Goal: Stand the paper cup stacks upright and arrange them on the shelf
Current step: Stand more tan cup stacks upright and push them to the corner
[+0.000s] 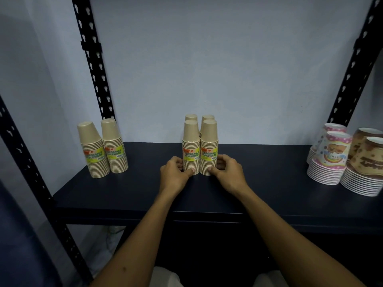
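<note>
your left hand and right hand flank the middle cup stacks at mid-shelf, dead ahead; each hand grips one front stack's base; stacks upright, hands equally near.

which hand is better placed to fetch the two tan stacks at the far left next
Left. The left hand sits on the side nearer the left tan stacks, with bare shelf between. The right hand would have to cross the middle stacks.
</note>
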### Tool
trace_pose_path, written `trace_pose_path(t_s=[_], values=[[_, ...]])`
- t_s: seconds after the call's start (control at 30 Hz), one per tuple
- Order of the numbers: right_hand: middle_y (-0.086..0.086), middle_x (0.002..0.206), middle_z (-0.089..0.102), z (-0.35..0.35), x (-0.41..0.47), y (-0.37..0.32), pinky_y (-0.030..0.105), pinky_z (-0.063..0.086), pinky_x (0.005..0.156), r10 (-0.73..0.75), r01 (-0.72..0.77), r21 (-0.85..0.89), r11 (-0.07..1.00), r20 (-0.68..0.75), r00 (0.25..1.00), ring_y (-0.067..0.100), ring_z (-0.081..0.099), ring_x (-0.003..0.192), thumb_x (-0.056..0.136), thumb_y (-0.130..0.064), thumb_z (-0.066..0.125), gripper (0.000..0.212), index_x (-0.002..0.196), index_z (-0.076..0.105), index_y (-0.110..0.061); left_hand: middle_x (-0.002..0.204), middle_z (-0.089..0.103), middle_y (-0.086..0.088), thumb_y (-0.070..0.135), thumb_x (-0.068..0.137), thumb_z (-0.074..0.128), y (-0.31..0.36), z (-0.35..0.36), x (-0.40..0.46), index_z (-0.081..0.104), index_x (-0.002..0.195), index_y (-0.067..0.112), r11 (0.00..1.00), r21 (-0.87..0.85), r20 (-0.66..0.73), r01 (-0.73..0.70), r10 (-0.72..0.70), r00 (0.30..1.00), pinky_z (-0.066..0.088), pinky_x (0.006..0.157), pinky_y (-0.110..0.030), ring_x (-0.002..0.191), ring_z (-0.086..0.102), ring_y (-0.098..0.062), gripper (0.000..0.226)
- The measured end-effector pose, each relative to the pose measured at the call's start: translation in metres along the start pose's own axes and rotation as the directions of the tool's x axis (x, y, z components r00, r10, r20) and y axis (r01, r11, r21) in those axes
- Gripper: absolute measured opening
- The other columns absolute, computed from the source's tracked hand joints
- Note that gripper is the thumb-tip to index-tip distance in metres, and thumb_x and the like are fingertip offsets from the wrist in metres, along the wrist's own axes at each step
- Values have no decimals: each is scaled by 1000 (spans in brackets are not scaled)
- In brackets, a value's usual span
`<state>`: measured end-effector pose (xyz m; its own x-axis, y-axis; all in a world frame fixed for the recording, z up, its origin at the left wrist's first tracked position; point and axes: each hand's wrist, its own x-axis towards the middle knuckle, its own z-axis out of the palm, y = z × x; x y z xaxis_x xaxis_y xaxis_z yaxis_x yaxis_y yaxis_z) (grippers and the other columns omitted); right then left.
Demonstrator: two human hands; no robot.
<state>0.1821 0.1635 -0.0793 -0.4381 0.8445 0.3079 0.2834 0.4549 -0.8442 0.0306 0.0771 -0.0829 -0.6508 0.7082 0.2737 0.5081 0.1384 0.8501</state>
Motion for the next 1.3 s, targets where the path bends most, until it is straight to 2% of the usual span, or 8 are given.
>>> trace_pose_path(t_s=[0.83, 1.1, 1.2, 1.3], values=[[1, 117, 67, -1, -3, -3, 24, 50, 89, -11, 11, -30, 999, 3, 1000, 9, 62, 102, 85, -17, 71, 46, 129, 57, -11, 121, 66, -6, 20, 84, 72, 5, -3, -5, 59, 125, 9, 998, 32, 43, -48, 47, 998, 47, 91, -24, 110, 62, -17, 45], [2, 118, 66, -1, -5, -7, 21, 48, 86, 19, -20, -19, 1000, -15, 1000, 8, 61, 99, 84, -17, 73, 49, 129, 54, -9, 124, 63, -7, 20, 81, 75, 5, -3, -6, 51, 132, 6, 1000, 24, 49, -6, 5, 999, 48, 90, -25, 112, 61, -18, 59], [4, 121, 65, -2, -7, -7, 22, 48, 87, 35, -35, -32, 999, -28, 999, 9, 61, 102, 84, -19, 73, 51, 130, 53, -8, 126, 62, -8, 18, 82, 74, 6, -5, -7, 50, 133, 6, 1000, 20, 44, 0, -1, 999, 46, 88, -22, 113, 60, -18, 58], [8, 128, 61, -2, -14, -7, 27, 48, 92, 56, -60, -77, 995, -47, 997, 17, 59, 113, 84, -20, 73, 58, 135, 49, -5, 128, 59, -10, 18, 85, 70, 6, -11, -12, 47, 135, 8, 1000, 30, 8, 2, -3, 1000, 44, 86, -22, 115, 58, -20, 56]])
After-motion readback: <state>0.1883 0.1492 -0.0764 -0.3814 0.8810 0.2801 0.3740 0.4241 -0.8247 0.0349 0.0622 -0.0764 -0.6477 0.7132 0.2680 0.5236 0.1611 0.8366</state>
